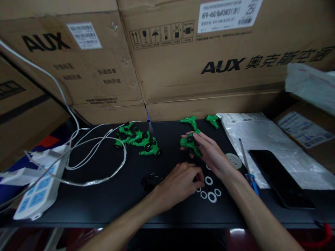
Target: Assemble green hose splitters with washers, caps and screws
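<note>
My right hand (208, 150) grips a green hose splitter (187, 142) with black parts, held over the middle of the black table. Below and to its left, my left hand (181, 179) reaches down to the tabletop, its fingers curled in a pinch; what lies between the fingertips is hidden. Several white ring washers (211, 197) lie right beside those fingertips. Small black parts (149, 182) rest left of my left wrist. Beyond my right hand are two more green fittings, one a branched piece (190, 121) and the other a smaller one (212, 121).
A pile of green splitters (141, 141) sits left of centre. Further left are white cables (99, 139) and a power strip (42, 184). On the right lie a screwdriver (244, 157), a phone (280, 177), a round disc (233, 160) and a plastic mailer (251, 136). Cardboard boxes (167, 76) wall the back.
</note>
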Demonstrator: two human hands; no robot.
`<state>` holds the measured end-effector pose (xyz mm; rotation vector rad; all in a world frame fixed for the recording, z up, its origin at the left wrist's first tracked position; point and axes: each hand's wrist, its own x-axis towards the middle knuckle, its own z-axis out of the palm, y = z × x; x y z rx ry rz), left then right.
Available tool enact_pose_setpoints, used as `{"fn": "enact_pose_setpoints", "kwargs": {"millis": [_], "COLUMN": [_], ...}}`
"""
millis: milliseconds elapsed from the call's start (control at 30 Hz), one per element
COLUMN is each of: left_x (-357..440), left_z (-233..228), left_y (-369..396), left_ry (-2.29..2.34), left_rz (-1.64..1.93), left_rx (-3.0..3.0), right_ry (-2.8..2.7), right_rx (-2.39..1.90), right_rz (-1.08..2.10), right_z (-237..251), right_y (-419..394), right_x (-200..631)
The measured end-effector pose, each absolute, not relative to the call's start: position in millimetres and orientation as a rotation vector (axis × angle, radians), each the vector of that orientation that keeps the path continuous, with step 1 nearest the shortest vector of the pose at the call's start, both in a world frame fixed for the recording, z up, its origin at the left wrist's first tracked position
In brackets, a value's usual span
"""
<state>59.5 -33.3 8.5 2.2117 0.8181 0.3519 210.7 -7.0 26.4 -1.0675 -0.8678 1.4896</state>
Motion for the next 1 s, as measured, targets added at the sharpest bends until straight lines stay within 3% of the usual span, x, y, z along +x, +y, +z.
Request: {"fn": "enact_pose_setpoints", "kwargs": {"millis": [367, 1000], "left_x": [8, -19], "left_z": [52, 20], "left_y": [2, 23], "left_ry": [1.044, 0.887], "left_rz": [1.006, 0.712], "left_rx": [1.623, 1.253], "right_ry": [-1.194, -1.52], "right_rx": [-1.144, -1.062], "right_rz": [1.582, 1.625], "right_z": [32, 25], "right_y": [-7, -6], "right_x": [199, 178]}}
